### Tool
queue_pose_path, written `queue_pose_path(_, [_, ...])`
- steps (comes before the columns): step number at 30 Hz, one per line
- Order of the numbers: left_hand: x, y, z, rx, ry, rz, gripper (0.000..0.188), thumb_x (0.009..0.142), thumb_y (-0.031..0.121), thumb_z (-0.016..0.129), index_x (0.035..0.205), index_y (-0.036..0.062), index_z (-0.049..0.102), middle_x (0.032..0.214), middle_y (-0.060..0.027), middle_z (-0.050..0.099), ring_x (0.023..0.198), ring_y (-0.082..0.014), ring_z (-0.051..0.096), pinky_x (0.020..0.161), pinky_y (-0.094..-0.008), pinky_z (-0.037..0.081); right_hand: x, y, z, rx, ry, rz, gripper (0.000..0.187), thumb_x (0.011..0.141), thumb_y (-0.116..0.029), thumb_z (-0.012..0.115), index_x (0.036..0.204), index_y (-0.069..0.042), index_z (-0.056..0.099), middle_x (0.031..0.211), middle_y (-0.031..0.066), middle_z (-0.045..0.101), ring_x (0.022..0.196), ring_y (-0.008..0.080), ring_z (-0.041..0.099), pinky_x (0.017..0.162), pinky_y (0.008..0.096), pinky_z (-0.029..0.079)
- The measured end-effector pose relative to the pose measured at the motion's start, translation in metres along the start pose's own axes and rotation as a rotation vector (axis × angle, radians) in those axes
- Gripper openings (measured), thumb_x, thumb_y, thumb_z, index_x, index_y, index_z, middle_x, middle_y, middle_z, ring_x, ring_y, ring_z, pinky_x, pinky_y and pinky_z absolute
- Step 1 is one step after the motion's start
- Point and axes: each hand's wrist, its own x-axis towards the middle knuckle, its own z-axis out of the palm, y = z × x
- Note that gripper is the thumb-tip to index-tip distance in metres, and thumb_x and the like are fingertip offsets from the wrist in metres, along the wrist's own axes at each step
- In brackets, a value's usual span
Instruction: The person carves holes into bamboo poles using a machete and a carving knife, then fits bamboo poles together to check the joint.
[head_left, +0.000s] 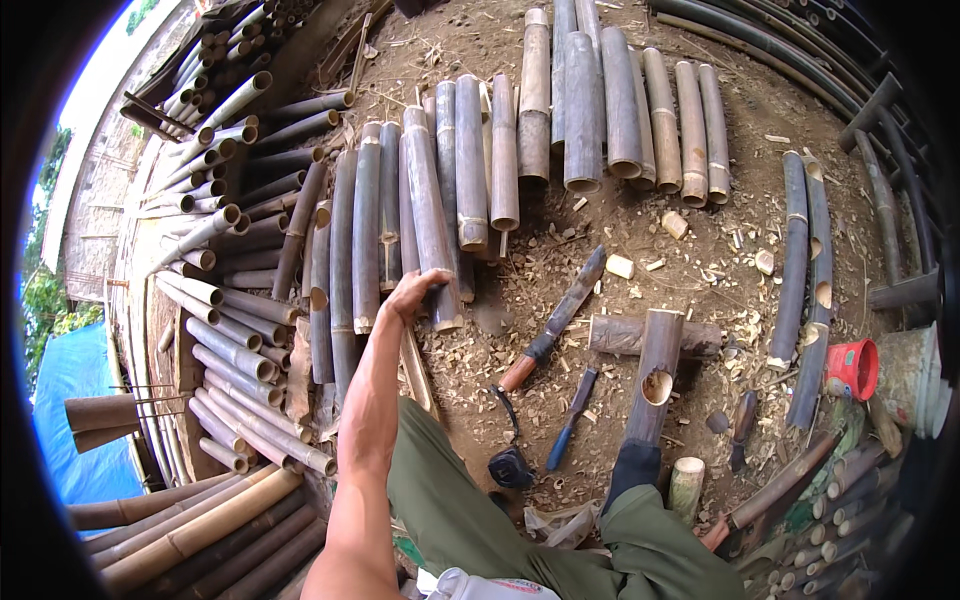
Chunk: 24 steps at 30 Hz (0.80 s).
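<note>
The left grip [412,293] is closed around the near end of a dark bamboo tube [428,215], which stretches away beyond it, tight among neighbouring tubes [366,225]. The right grip [714,536], far to the right of the left one, is mostly hidden behind the knee; it seems to meet the low end of a long brown piece [785,484], but I cannot tell whether it is clenched on it.

The likeliest trouble is at the left grip: it takes the tube at one end only, so the far end could swing or drag if lifted, and the smooth round wall could twist against the palm. The neighbours close beside the grip could roll or slide if the tube pulls against them, pinching fingers.

To the right of the left grip, a machete [553,320] lies bare on the ground, with a blue-handled tool [572,418] nearer the body; a careless reach or step there could mean a cut. Farther right, a notched tube [657,335] rests across a short log [705,338]; since both are round, a knock could roll them. The loose chips [475,375] just right of the grip could make footing slippery.
</note>
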Motion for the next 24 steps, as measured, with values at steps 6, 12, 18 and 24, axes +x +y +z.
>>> queue_pose_path(6, [-0.077, 0.029, 0.017, -0.854, -0.322, 0.067, 0.075, 0.083, 0.055, 0.062, 0.119, -0.0093, 0.050, 0.099, -0.0218, 0.066, 0.089, -0.0318, 0.069, 0.083, -0.0459, 0.058, -0.025, 0.002, 0.048, -0.024, -0.207, 0.083, 0.065, 0.086, -0.019, 0.058, 0.144, 0.000, 0.037, 0.143, 0.0267, 0.035, 0.134, 0.0421, 0.034, 0.111, 0.0505, 0.028])
queue_pose_path(12, [-0.116, -0.013, 0.118, -0.603, -0.127, 0.372, 0.053, 0.082, 0.038, 0.074, 0.107, -0.0040, 0.053, 0.086, -0.0140, 0.065, 0.078, -0.0234, 0.068, 0.064, -0.0378, 0.061, -0.013, 0.008, 0.059, -0.074, -0.187, 0.106, 0.065, 0.088, -0.023, 0.056, 0.145, 0.000, 0.037, 0.145, 0.0271, 0.034, 0.135, 0.0421, 0.033, 0.112, 0.0502, 0.027])
queue_pose_path(18, [-0.157, 0.029, 0.105, -0.501, -0.083, 0.611, 0.071, 0.073, 0.042, 0.083, 0.119, -0.0003, 0.049, 0.091, -0.0095, 0.064, 0.079, -0.0191, 0.065, 0.074, -0.0349, 0.056, -0.010, 0.016, 0.070, -0.095, -0.184, 0.116, 0.065, 0.089, -0.028, 0.055, 0.145, 0.000, 0.036, 0.147, 0.0274, 0.032, 0.136, 0.0421, 0.032, 0.113, 0.0499, 0.026])
queue_pose_path(24, [-0.172, 0.072, 0.107, -0.359, -0.169, 0.759, 0.054, 0.074, 0.030, 0.084, 0.112, 0.0022, 0.057, 0.095, -0.0032, 0.062, 0.086, -0.0130, 0.060, 0.079, -0.0303, 0.050, -0.031, 0.043, 0.085, -0.127, -0.218, 0.160, 0.066, 0.091, -0.032, 0.053, 0.146, 0.000, 0.036, 0.148, 0.0278, 0.031, 0.137, 0.0421, 0.031, 0.114, 0.0495, 0.025])
